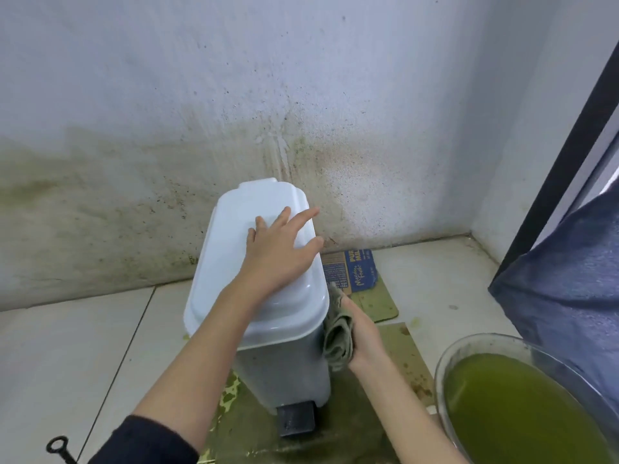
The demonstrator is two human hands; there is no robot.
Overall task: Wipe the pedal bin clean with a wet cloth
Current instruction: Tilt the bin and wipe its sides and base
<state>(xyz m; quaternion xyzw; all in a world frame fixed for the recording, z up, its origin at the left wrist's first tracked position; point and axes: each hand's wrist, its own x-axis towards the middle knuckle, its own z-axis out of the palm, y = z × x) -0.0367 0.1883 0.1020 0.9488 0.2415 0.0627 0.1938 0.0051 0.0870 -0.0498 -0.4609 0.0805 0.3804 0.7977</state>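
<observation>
One bin [268,296] stands on the floor by the wall. The left hand [281,249] lies flat on its lid. The right hand [363,336] grips one cloth [336,333], pressed on the bin's right side.

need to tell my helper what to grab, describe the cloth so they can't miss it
Find the pale pedal bin standing by the stained wall. Against its right side, the right hand presses a crumpled cloth. It is the only grey-green rag there, hanging beside the bin, not lying flat like the cardboard underneath.
</observation>
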